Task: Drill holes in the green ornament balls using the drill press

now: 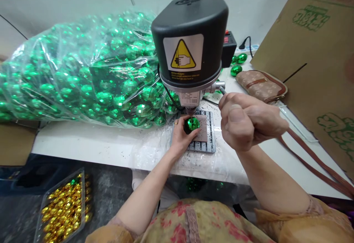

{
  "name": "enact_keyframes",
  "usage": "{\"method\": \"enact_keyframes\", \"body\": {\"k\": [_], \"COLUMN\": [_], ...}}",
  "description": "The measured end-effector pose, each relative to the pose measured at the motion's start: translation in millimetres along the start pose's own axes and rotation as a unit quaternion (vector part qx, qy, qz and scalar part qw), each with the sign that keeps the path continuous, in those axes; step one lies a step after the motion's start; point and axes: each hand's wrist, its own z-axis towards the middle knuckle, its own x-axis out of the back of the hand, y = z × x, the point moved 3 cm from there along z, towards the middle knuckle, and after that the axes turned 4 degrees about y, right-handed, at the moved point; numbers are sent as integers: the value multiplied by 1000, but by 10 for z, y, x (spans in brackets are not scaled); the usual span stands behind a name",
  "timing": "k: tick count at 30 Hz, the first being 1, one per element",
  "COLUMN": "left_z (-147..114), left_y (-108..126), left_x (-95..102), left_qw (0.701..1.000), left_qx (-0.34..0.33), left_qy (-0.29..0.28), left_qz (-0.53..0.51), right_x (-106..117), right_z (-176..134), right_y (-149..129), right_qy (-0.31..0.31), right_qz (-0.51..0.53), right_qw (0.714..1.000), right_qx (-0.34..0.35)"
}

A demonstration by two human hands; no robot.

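Green ball [194, 123]: over drill base [203, 146], under chuck [190, 110]; likely light, slick, brittle; hold gently round sides
Left hand [181, 134]: fingers and thumb gripping ball
Right hand [246, 119]: fist closed on lever [222, 89]

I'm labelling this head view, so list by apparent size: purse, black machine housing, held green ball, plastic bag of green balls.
Largest to smallest:
1. Plastic bag of green balls
2. Black machine housing
3. Purse
4. Green ball in the left hand
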Motion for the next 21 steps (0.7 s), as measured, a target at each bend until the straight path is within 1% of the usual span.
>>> {"method": "enact_keyframes", "body": {"k": [3, 10, 14, 17, 19, 21], "left_z": [1, -3, -4, -8, -11, -11], "left_y": [11, 5, -16, -21, -20, -21], "left_x": [4, -1, -12, -14, -11, -11], "left_qw": [1000, 1000, 1000, 1000, 1000, 1000], "left_qx": [0, -3, -7, -8, -9, -9], "left_qy": [2, -2, -4, -2, 2, 3], "left_qz": [-1, 1, -2, -7, -7, -8], "right_x": [24, 29, 31, 48, 56, 47], "right_z": [-23, -20, -25, -75, -113, -108], "right_y": [0, 8, 13, -6, -32, -58], "right_qy": [-11, -27, -32, -54, -65, -54], "right_qz": [-14, 17, 33, 40, 34, 21], "right_qw": [1000, 999, 998, 996, 996, 998], "right_qx": [7, 17, 36, 53, 51, 22]}}
